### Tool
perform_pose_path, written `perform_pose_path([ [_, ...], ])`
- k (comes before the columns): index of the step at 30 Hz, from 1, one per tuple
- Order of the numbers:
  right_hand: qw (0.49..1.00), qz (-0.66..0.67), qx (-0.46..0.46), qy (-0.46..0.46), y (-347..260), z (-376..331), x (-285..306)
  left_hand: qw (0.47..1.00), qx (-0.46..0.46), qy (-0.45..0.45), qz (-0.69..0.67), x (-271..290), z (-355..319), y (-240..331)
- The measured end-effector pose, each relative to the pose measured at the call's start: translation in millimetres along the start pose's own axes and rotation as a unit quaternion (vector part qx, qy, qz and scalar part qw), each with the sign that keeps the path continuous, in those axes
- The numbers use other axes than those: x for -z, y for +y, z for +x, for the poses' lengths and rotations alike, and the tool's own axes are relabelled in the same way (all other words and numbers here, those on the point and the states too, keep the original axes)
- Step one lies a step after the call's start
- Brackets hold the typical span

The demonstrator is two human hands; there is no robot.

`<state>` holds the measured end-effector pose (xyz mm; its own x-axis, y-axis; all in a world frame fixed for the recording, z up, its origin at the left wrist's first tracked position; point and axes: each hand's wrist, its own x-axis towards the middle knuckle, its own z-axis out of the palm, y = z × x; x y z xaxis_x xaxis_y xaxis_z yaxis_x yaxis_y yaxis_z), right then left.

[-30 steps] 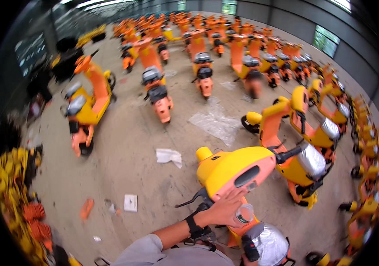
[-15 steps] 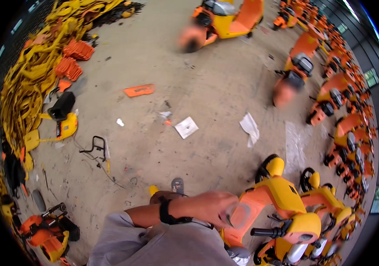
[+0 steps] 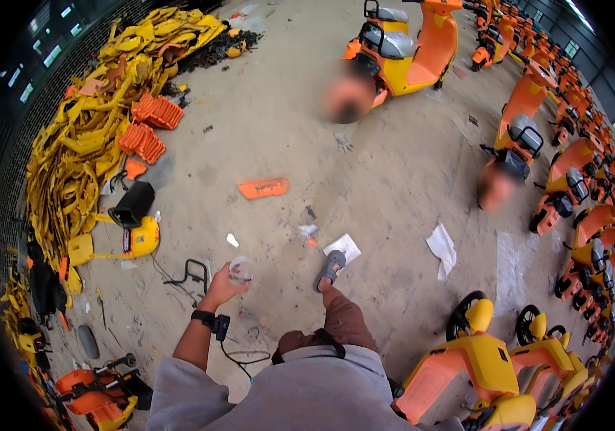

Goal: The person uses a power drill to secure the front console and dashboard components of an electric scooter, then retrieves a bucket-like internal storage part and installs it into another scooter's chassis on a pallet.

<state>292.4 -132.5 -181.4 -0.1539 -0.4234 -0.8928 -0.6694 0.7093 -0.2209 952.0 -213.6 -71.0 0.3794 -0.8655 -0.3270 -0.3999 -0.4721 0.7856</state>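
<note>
Holding a clear cup (image 3: pixel 241 271) in the left hand (image 3: pixel 222 289), out to the left above the concrete floor (image 3: pixel 199 223), well apart from the yellow-and-orange scooter (image 3: pixel 483 363) at near right. Gripping it by the side with curled fingers (image 3: pixel 238 289), apparently mouth-up. Can't see the right hand anywhere, so can't tell about that grip. Could easily dent this thin-looking wall by squeezing too hard, or drop the whole thing by easing off too far. Could trip, too: planting a grey clog (image 3: pixel 333 266) right by a flat white sheet (image 3: pixel 345 248), likely to slide underfoot. Mind the black tubular frame (image 3: pixel 196 271) on the floor, near the cup and just right for snagging a foot, or the thin cord (image 3: pixel 230 356) hanging below the wrist. On to containers: looking down into the cup, and seeing nothing definite inside; might be empty, might be holding something clear, can't say. Over at left, spot a black box-like part (image 3: pixel 133 204) lying beside a yellow panel (image 3: pixel 144 237), too dark to read for contents. Farther off, see orange ribbed stacks (image 3: pixel 156 111) against a heap of yellow panels (image 3: pixel 84 151).
</note>
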Motion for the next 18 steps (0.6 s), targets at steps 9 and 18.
perform_pose_path([
  [9,0.997,-0.045,-0.023,-0.062,-188,76,16,0.970,0.240,-0.025,-0.018,68,83,-67],
  [18,0.987,-0.146,0.065,0.033,-502,146,71,0.984,0.162,0.059,0.055,118,182,-85],
])
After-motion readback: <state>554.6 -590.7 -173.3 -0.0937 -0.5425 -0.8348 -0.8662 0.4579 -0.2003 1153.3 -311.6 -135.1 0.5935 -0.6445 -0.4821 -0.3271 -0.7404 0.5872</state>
